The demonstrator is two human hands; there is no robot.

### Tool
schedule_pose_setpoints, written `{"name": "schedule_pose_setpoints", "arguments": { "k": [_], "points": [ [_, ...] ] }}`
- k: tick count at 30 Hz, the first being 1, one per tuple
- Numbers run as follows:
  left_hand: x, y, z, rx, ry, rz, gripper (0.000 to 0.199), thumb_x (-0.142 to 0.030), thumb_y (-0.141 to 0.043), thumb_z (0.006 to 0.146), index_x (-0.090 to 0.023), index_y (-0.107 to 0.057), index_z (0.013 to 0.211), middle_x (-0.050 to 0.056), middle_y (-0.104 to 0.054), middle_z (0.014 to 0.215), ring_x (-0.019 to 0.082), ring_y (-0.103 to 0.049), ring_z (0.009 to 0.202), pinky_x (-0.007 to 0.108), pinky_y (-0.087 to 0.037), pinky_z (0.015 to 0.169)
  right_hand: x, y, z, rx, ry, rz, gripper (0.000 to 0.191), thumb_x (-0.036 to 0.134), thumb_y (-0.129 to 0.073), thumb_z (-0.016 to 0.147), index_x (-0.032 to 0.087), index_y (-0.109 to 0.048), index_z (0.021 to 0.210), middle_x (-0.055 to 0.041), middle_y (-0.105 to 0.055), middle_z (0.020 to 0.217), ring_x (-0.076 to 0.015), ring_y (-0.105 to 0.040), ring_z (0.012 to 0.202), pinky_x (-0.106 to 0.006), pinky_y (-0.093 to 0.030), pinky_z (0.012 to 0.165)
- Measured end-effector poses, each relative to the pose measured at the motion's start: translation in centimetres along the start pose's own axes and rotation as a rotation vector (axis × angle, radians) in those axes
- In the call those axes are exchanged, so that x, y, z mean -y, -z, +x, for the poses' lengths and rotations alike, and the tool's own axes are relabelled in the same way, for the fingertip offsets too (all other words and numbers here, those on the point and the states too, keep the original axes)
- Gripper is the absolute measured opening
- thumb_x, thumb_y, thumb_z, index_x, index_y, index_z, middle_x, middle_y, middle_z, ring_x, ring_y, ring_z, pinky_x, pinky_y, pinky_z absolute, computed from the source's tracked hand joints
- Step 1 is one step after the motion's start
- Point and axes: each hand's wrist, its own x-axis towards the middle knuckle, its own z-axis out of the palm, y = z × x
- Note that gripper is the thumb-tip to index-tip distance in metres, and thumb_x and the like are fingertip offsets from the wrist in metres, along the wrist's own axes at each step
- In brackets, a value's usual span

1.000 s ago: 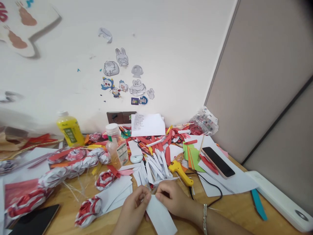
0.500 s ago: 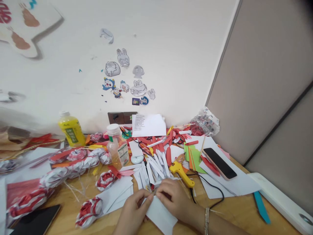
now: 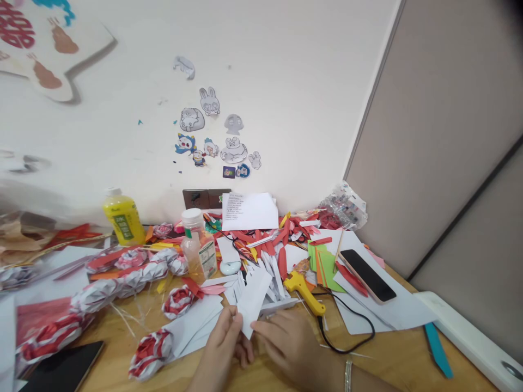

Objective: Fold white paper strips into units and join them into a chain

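Note:
My left hand pinches a narrow piece of white paper near its lower end, thumb on top. The paper tilts up and away from me, over a pile of folded white paper strips. At the paper's lower right edge, my right hand has its fingertips closed on it; its other fingers are slightly blurred. A bracelet circles the right wrist. Just beyond that hand lies a yellow glue gun with a black cord. Left of my hands are a stack of white paper and a red-and-white paper rose.
A clear jar and a yellow drink bottle stand at the back left. Red paper scraps spread along the wall. To the right lie a phone, green paper, a teal tool and a long white device.
The white paper has swung from below my hands to above them, pointing away. My right hand has shifted slightly down. The camera view has moved a little.

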Motion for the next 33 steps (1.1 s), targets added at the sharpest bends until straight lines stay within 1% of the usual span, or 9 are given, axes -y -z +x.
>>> {"name": "schedule_pose_setpoints", "arguments": {
  "k": [3,7,11,17,22,27,33],
  "points": [
    [0.5,0.2,0.2,0.006,0.029,0.056,0.025,-0.044,-0.049,0.075,-0.021,-0.042,0.067,-0.008,-0.056,0.037,0.009,-0.050,0.033,0.016,-0.035,0.035,-0.7,-0.1,-0.2,0.013,-0.086,0.044,0.019,0.015,-0.041,0.082,0.019,-0.055,0.094,-0.0047,-0.060,0.076,-0.0171,-0.050,0.067,-0.029,-0.036,0.058],
    [0.8,0.2,0.5,0.052,0.011,0.139,0.031,-0.046,-0.055,0.070,-0.019,-0.044,0.060,-0.007,-0.056,0.036,0.007,-0.047,0.031,0.016,-0.033,0.034,-0.9,-0.1,-0.3,-0.007,-0.090,0.111,0.019,0.011,-0.042,0.079,0.019,-0.056,0.089,-0.0039,-0.060,0.078,-0.0167,-0.049,0.070,-0.028,-0.036,0.060],
    [0.7,0.2,0.7,0.043,0.010,0.160,0.034,-0.050,-0.055,0.067,-0.019,-0.045,0.058,-0.007,-0.056,0.035,0.007,-0.046,0.029,0.017,-0.034,0.034,-1.1,0.0,-0.2,-0.014,-0.122,0.157,0.019,0.010,-0.044,0.077,0.019,-0.057,0.087,-0.0029,-0.060,0.074,-0.0163,-0.049,0.069,-0.027,-0.036,0.061],
    [-0.1,0.1,0.4,0.037,0.030,0.150,0.035,-0.052,-0.056,0.064,-0.019,-0.047,0.058,-0.006,-0.057,0.034,0.010,-0.050,0.032,0.019,-0.037,0.037,-1.3,0.0,-0.1,-0.031,-0.097,0.171,0.015,0.014,-0.046,0.080,0.019,-0.059,0.087,-0.0031,-0.061,0.074,-0.0166,-0.048,0.067,-0.027,-0.036,0.059],
    [-0.7,-0.1,0.3,0.041,0.047,0.136,0.035,-0.051,-0.058,0.063,-0.019,-0.046,0.057,-0.005,-0.058,0.036,0.011,-0.052,0.033,0.019,-0.038,0.037,-1.5,0.0,-0.1,-0.027,-0.124,0.202,0.010,0.018,-0.050,0.079,0.018,-0.059,0.084,-0.0026,-0.061,0.072,-0.0159,-0.048,0.067,-0.027,-0.036,0.060],
    [-0.8,0.0,0.2,0.033,0.051,0.133,0.036,-0.051,-0.056,0.065,-0.019,-0.046,0.056,-0.004,-0.059,0.036,0.011,-0.053,0.033,0.019,-0.038,0.038,-1.5,0.0,-0.1,-0.014,-0.119,0.248,0.009,0.016,-0.052,0.077,0.019,-0.059,0.083,-0.0017,-0.062,0.077,-0.0154,-0.049,0.070,-0.026,-0.035,0.062],
    [-0.7,0.0,0.2,0.040,0.057,0.159,0.038,-0.054,-0.056,0.063,-0.018,-0.048,0.058,-0.005,-0.058,0.035,0.011,-0.052,0.032,0.019,-0.039,0.037,-1.4,0.2,0.1,-0.010,-0.119,0.264,0.008,0.020,-0.055,0.077,0.019,-0.060,0.083,-0.0021,-0.061,0.076,-0.0156,-0.049,0.070,-0.026,-0.035,0.062]
  ]
}}
